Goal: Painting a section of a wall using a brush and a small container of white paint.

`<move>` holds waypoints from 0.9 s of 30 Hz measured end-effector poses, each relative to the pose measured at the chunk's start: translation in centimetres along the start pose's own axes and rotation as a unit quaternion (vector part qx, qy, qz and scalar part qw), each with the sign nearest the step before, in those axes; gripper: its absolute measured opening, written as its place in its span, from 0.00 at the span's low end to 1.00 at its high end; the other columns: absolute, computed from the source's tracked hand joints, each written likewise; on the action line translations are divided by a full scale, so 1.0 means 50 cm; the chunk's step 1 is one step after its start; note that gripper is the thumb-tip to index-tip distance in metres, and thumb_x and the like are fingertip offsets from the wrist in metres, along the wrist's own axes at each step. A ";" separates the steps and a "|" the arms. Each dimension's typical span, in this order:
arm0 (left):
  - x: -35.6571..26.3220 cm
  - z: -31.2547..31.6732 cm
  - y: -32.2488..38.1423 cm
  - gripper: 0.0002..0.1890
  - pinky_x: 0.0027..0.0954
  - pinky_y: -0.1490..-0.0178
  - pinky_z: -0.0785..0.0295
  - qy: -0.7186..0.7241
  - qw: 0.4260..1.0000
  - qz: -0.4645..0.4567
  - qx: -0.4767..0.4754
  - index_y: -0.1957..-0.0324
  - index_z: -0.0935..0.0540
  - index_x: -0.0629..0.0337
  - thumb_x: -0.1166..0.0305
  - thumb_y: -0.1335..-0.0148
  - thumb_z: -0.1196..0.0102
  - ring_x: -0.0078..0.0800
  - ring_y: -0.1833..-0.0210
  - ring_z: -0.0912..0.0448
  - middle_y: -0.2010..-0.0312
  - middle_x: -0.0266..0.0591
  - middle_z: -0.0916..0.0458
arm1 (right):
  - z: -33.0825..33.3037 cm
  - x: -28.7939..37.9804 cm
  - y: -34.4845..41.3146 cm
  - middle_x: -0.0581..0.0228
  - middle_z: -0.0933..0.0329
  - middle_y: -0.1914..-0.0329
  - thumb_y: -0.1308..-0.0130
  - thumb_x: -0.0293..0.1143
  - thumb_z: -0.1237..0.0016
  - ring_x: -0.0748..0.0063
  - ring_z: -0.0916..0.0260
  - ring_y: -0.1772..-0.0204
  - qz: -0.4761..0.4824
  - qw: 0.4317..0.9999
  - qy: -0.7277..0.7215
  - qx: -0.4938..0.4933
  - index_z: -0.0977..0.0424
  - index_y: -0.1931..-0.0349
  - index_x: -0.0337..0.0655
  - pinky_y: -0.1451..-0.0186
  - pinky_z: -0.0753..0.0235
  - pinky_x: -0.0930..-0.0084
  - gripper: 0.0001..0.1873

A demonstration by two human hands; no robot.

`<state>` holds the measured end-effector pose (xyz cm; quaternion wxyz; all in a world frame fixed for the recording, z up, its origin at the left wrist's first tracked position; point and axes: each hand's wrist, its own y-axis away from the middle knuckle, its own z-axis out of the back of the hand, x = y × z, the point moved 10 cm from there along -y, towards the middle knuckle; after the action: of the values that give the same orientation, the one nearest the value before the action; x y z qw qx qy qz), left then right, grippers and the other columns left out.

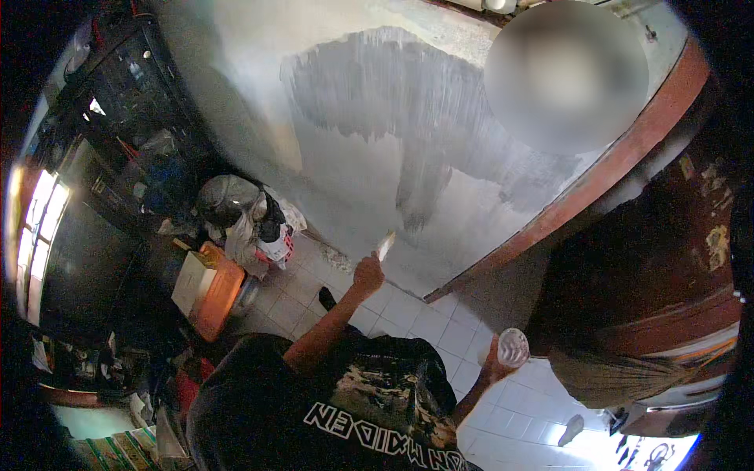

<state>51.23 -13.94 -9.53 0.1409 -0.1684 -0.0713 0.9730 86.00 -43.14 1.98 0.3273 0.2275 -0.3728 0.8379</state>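
My left hand [368,274] is closed around a small pale flat tool [386,245], a brush or a putty knife; I cannot tell which. Its far end is close to the lower part of a grey wall [365,171]; whether they touch is unclear. A darker, streaked grey patch [377,88] spreads over the wall, with a narrow strip running down from it. Lower right, my right hand [498,367] grips a small round container [513,348], its top facing the camera, with whitish material visible in it.
A reddish-brown strip [565,206] edges the wall on the right. White tiles [400,318] cover the floor. At left are an orange container [219,294], a pale box [193,282] and piled bags [230,203]. Greenish-brown fabric [618,377] hangs at right. A round area at upper right is blurred.
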 end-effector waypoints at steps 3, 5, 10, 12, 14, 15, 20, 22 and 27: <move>0.000 0.086 -0.026 0.16 0.44 0.62 0.28 0.012 0.995 -0.045 -0.083 0.60 0.26 0.67 0.69 0.51 0.51 0.50 0.68 0.24 0.73 0.53 0.25 | 0.008 0.002 0.009 0.53 0.36 0.49 0.59 0.33 0.36 0.57 0.38 0.46 -0.069 0.990 -0.122 -0.030 0.39 0.51 0.36 0.42 0.35 0.63 0.34; -0.021 0.166 -0.076 0.11 0.45 0.62 0.28 0.079 0.995 -0.014 -0.053 0.67 0.25 0.64 0.69 0.52 0.50 0.48 0.66 0.24 0.72 0.52 0.24 | 0.007 -0.023 0.018 0.53 0.36 0.49 0.59 0.32 0.36 0.57 0.38 0.46 -0.148 0.950 -0.268 -0.053 0.40 0.50 0.36 0.42 0.36 0.64 0.35; -0.094 0.378 -0.152 0.10 0.45 0.62 0.29 0.035 0.999 -0.028 -0.024 0.69 0.24 0.64 0.69 0.54 0.49 0.48 0.66 0.24 0.71 0.51 0.23 | 0.004 0.003 -0.024 0.54 0.34 0.50 0.59 0.28 0.35 0.62 0.36 0.48 -0.102 0.961 -0.248 -0.062 0.39 0.49 0.34 0.45 0.33 0.69 0.35; -0.104 0.436 -0.156 0.12 0.45 0.63 0.29 0.019 0.999 -0.019 -0.040 0.66 0.24 0.64 0.70 0.54 0.49 0.48 0.66 0.24 0.72 0.52 0.23 | -0.015 0.010 -0.047 0.54 0.34 0.50 0.59 0.29 0.35 0.62 0.36 0.48 -0.089 0.957 -0.270 -0.048 0.39 0.50 0.35 0.45 0.34 0.68 0.35; -0.109 0.506 -0.141 0.13 0.45 0.64 0.30 -0.001 0.999 -0.005 -0.050 0.63 0.23 0.64 0.71 0.54 0.49 0.49 0.67 0.24 0.72 0.52 0.23 | -0.029 0.037 -0.048 0.54 0.34 0.51 0.59 0.29 0.35 0.62 0.37 0.48 -0.080 0.953 -0.292 -0.029 0.39 0.50 0.35 0.45 0.34 0.68 0.35; -0.119 0.558 -0.138 0.15 0.46 0.65 0.30 0.046 0.994 0.003 -0.097 0.59 0.24 0.63 0.72 0.53 0.49 0.50 0.67 0.24 0.72 0.53 0.23 | -0.029 0.046 -0.048 0.54 0.34 0.51 0.59 0.29 0.35 0.61 0.37 0.48 -0.118 0.956 -0.269 -0.024 0.40 0.49 0.35 0.45 0.34 0.67 0.36; -0.124 0.690 -0.095 0.19 0.42 0.63 0.30 0.142 0.969 0.028 -0.201 0.50 0.27 0.60 0.76 0.47 0.54 0.51 0.66 0.24 0.67 0.57 0.23 | -0.059 0.056 -0.041 0.54 0.35 0.51 0.60 0.29 0.35 0.61 0.37 0.48 -0.110 0.953 -0.282 -0.002 0.41 0.48 0.35 0.44 0.36 0.65 0.37; -0.120 0.727 -0.058 0.22 0.39 0.70 0.31 0.204 0.924 -0.025 -0.321 0.49 0.28 0.62 0.81 0.49 0.54 0.47 0.71 0.24 0.73 0.53 0.24 | -0.070 0.048 -0.039 0.54 0.35 0.51 0.60 0.29 0.35 0.60 0.37 0.48 -0.082 0.950 -0.300 0.003 0.42 0.48 0.35 0.43 0.36 0.64 0.38; -0.097 0.670 -0.083 0.22 0.36 0.72 0.32 0.240 0.910 -0.056 -0.333 0.47 0.31 0.64 0.83 0.48 0.55 0.45 0.73 0.25 0.73 0.53 0.25 | -0.060 0.014 0.000 0.53 0.37 0.48 0.63 0.28 0.34 0.59 0.38 0.46 -0.110 0.925 -0.362 -0.048 0.44 0.46 0.36 0.43 0.35 0.64 0.41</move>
<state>44.99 -14.52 23.98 0.1435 -0.4298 -0.3647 0.8134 85.13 -40.53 0.56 0.2705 0.5384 -0.4785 0.6387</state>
